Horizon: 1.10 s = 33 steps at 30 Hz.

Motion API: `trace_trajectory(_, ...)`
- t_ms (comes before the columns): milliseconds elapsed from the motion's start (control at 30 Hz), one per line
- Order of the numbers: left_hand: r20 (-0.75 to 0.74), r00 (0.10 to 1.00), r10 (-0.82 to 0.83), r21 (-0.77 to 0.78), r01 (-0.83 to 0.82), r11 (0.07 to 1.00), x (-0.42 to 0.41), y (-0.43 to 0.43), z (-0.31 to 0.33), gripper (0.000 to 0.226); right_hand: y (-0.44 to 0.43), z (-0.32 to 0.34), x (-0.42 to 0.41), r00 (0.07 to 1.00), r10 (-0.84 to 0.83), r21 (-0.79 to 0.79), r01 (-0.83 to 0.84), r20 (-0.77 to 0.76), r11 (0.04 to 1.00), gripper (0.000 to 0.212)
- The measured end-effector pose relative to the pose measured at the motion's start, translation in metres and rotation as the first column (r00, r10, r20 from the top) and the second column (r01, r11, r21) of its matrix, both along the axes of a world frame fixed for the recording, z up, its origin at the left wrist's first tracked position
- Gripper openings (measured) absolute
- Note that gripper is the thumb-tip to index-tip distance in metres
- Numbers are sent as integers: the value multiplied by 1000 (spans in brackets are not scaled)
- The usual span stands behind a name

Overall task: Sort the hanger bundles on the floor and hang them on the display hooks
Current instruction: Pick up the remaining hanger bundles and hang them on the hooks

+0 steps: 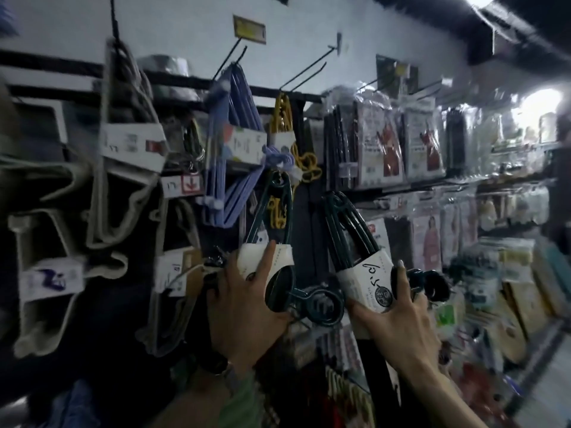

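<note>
My left hand (pixel 247 307) grips a dark green hanger bundle (pixel 272 217) by its white paper band, raised against the display wall with its top near a hook. My right hand (pixel 398 316) grips a second dark green hanger bundle (pixel 349 230) round its white band, held up just to the right. Above them two bare display hooks (pixel 304 71) stick out from the white wall. A purple hanger bundle (pixel 234 143) and a yellow hanger bundle (pixel 284 118) hang above the green ones. The floor is out of view.
Beige and white hanger bundles (pixel 129 143) hang at the left. Packaged goods in clear bags (pixel 383 146) fill the hooks and shelves to the right. A yellow price tag (pixel 249 29) sits high on the wall. The picture is blurred.
</note>
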<state>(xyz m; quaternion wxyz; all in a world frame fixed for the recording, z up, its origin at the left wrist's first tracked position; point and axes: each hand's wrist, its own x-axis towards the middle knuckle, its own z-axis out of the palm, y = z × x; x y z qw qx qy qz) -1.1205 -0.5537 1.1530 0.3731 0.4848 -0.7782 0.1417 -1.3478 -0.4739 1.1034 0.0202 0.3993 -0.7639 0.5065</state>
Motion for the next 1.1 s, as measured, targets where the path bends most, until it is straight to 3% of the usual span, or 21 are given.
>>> trace_trajectory(233, -18, 999, 33, -167, -35, 985, -17, -18, 67, 129, -42, 81, -40, 1000, -10, -58, 10, -9, 998, 122)
trace_trajectory(433, -25, 997, 70, -255, -74, 964, -55, -41, 122, 131, -105, 168, -100, 996, 88, -142, -85, 15, 986, 133)
trace_trajectory(667, -24, 999, 37, -338, -43, 940, -102, -60, 177, 124, -166, 257, -147, 974, 225, -246, -222, -17, 944, 110)
trace_trajectory(900, -53, 996, 73, -349, -86, 933, -131, -73, 223, 118, -212, 305, -164, 976, 206, -258, -216, -63, 942, 114)
trace_trajectory(1000, -56, 991, 120, -362, -132, 923, -130, -79, 234, 118, -226, 315, -166, 973, 226, -340, -228, -48, 912, 124)
trace_trajectory(1100, -42, 988, 146, -385, -151, 911, -126, -85, 242, 115, -236, 320, -162, 963, 267, -378, -263, -44, 888, 119)
